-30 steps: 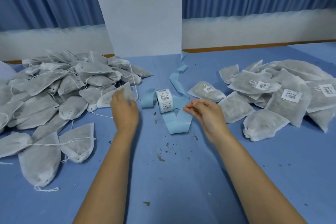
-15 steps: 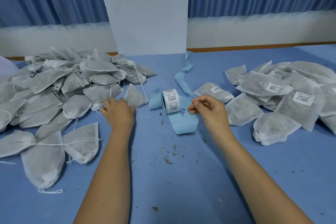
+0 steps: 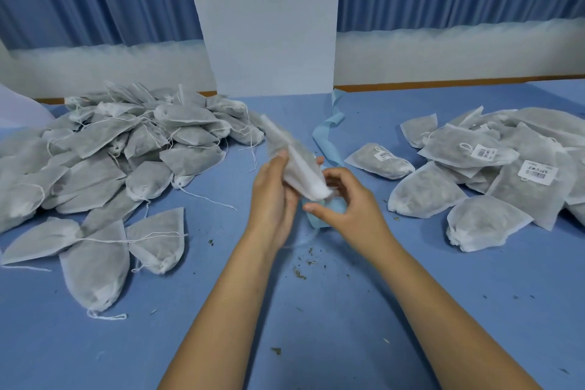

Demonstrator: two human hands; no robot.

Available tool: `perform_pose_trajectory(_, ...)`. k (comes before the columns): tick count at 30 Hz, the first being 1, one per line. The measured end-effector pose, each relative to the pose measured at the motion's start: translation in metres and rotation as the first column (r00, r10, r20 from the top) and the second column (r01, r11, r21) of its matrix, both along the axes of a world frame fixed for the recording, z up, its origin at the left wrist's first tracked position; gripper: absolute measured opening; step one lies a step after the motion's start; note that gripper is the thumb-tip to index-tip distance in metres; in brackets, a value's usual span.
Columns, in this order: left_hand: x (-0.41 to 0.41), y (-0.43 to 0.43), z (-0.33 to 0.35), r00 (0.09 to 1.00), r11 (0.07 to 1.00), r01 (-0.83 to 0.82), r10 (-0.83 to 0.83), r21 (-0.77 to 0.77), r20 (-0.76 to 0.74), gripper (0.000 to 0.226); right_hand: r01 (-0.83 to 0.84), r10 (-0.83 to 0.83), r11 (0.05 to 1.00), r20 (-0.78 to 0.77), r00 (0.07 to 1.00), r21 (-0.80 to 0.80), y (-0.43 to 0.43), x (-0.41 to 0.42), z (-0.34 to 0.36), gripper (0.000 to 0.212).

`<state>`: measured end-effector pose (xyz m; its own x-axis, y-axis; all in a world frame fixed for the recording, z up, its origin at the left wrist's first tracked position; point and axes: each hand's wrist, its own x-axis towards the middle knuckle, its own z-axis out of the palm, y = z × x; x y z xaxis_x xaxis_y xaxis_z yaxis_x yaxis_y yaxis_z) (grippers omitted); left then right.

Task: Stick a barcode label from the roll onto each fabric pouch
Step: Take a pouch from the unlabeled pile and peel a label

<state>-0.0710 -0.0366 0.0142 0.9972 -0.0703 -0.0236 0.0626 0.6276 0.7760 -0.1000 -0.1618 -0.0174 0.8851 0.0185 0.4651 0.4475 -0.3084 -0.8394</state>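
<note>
A person's left hand (image 3: 272, 199) is clamping one fabric pouch (image 3: 299, 168) above the worktop (image 3: 316, 342), the right hand (image 3: 354, 209) curling beside it, grip unclear, while the big unlabelled heap (image 3: 126, 149) is waiting left and a smaller labelled pile (image 3: 506, 174) is lying right.

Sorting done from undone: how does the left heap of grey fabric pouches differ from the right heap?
The left heap of grey fabric pouches shows no labels; the right heap of grey fabric pouches carries white barcode labels. The left heap trails white strings onto the blue table; the right heap does not. Both hold filled pouches.
</note>
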Motion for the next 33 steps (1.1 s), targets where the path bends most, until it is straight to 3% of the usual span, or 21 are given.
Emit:
perform_pose_trajectory(4,-0.007,-0.012,-0.008,0.994,0.992,-0.048,0.035,0.121,0.107,0.03,0.021,-0.008,0.994,-0.118,0.993,0.11,-0.001,-0.001,0.002,0.018)
perform_pose_trajectory(6,-0.005,-0.009,-0.007,0.985,0.989,-0.12,0.108,0.084,0.133,0.026,-0.028,0.048,0.989,-0.132,0.99,0.149,-0.004,-0.002,0.006,0.002)
perform_pose_trajectory(10,0.008,0.014,-0.005,0.93,0.929,-0.364,0.359,0.062,0.08,0.025,-0.068,0.092,0.985,-0.151,0.984,0.161,-0.011,-0.004,0.008,0.02)
perform_pose_trajectory(12,0.015,0.028,-0.006,0.884,0.873,-0.463,0.468,0.153,0.006,0.03,-0.057,0.082,0.985,-0.145,0.986,0.165,-0.014,-0.004,0.01,0.026)
perform_pose_trajectory(14,0.021,0.04,-0.011,0.845,0.8,-0.49,0.533,0.345,-0.035,0.038,-0.036,0.058,0.986,-0.131,0.99,0.163,-0.016,-0.004,0.01,0.03)
perform_pose_trajectory(15,0.021,0.043,-0.012,0.837,0.72,-0.465,0.547,0.515,-0.009,0.043,-0.03,0.05,0.988,-0.126,0.991,0.149,-0.017,-0.004,0.009,0.031)
perform_pose_trajectory(16,0.02,0.044,-0.014,0.833,0.564,-0.425,0.55,0.709,0.062,0.05,-0.032,0.047,0.991,-0.121,0.992,0.129,-0.016,-0.005,0.009,0.031)
perform_pose_trajectory(17,0.018,0.043,-0.016,0.825,0.338,-0.41,0.533,0.847,0.187,0.055,-0.037,0.049,0.994,-0.113,0.992,0.104,-0.015,-0.006,0.008,0.03)
perform_pose_trajectory(18,0.014,0.04,-0.016,0.807,0.129,-0.465,0.467,0.876,0.36,0.056,-0.044,0.052,0.996,-0.109,0.993,0.079,-0.014,-0.007,0.008,0.03)
perform_pose_trajectory(19,0.01,0.035,-0.015,0.783,0.033,-0.567,0.332,0.823,0.526,0.048,-0.05,0.056,0.997,-0.108,0.993,0.056,-0.013,-0.007,0.008,0.029)
perform_pose_trajectory(20,0.007,0.031,-0.013,0.755,0.092,-0.653,0.163,0.752,0.635,0.034,-0.054,0.059,0.998,-0.107,0.993,0.044,-0.013,-0.007,0.008,0.029)
perform_pose_trajectory(21,0.003,0.027,-0.012,0.754,0.254,-0.638,0.015,0.727,0.657,0.019,-0.053,0.058,0.998,-0.102,0.993,0.043,-0.012,-0.007,0.007,0.029)
perform_pose_trajectory(23,-0.006,0.018,-0.011,0.811,0.481,-0.385,-0.232,0.788,0.538,0.017,-0.027,0.032,0.998,-0.09,0.995,0.055,-0.013,-0.006,0.008,0.03)
perform_pose_trajectory(25,-0.009,0.01,-0.015,0.835,0.511,-0.225,-0.337,0.829,0.435,0.017,0.024,-0.017,0.996,-0.081,0.997,0.085,-0.016,-0.003,0.008,0.033)
perform_pose_trajectory(30,-0.003,0.013,-0.014,0.882,0.591,-0.293,-0.135,0.751,0.451,0.024,0.184,-0.18,0.966,-0.039,0.983,0.182,-0.027,0.0,0.012,0.02)
perform_pose_trajectory(33,-0.003,0.019,-0.01,0.903,0.684,-0.187,-0.163,0.705,0.398,0.026,0.241,-0.246,0.939,-0.009,0.969,0.246,-0.032,0.001,0.012,0.012)
